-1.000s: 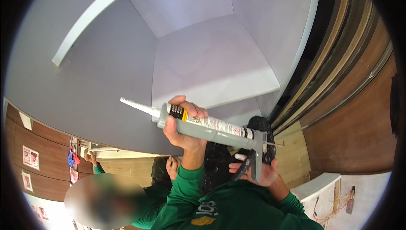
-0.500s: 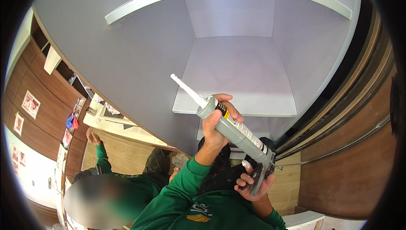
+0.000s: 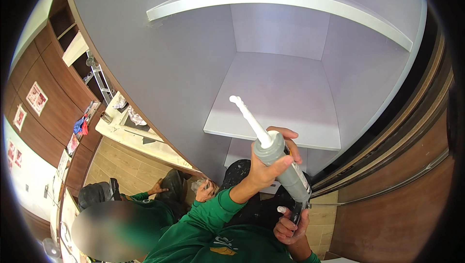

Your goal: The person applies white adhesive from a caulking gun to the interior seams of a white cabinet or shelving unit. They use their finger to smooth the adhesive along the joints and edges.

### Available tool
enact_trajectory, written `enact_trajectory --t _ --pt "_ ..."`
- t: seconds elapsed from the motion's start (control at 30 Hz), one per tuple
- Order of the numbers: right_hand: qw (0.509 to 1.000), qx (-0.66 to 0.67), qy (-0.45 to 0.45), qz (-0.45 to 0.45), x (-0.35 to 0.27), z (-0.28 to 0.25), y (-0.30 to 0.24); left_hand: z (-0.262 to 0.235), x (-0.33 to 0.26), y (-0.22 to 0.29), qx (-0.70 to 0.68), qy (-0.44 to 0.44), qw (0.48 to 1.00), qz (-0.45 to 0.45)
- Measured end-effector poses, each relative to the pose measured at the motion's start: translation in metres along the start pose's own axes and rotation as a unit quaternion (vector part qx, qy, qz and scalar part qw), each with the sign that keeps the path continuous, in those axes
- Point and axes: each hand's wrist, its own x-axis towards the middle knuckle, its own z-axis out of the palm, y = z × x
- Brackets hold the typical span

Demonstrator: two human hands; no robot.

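Left hand [image 3: 265, 172] wrapped round the front of a caulking gun [image 3: 293, 183], right hand [image 3: 293, 227] curled about its handle [image 3: 297, 213] below, I hold the nozzle [image 3: 253, 121] ahead of both, daubed with white sealant [image 3: 235, 99]; whether any lines the shelf [image 3: 278, 84] beyond, I cannot tell.

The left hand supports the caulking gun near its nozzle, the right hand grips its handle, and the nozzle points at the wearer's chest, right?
No: the head view shows the nozzle pointing away from the wearer's chest, toward the shelves. The left hand supports the caulking gun near its nozzle, and the right hand grips its handle.
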Motion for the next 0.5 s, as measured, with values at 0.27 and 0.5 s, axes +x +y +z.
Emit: enact_trajectory --t 0.27,0.5 --pt "0.949 -0.233 0.198 0.072 0.015 0.016 -0.034 0.005 0.003 -0.005 0.018 -0.006 1.000 -0.009" --pt "0.687 -0.634 0.331 -0.131 -0.048 0.077 -0.100 -0.001 -0.007 0.004 0.071 -0.074 0.990 -0.098"
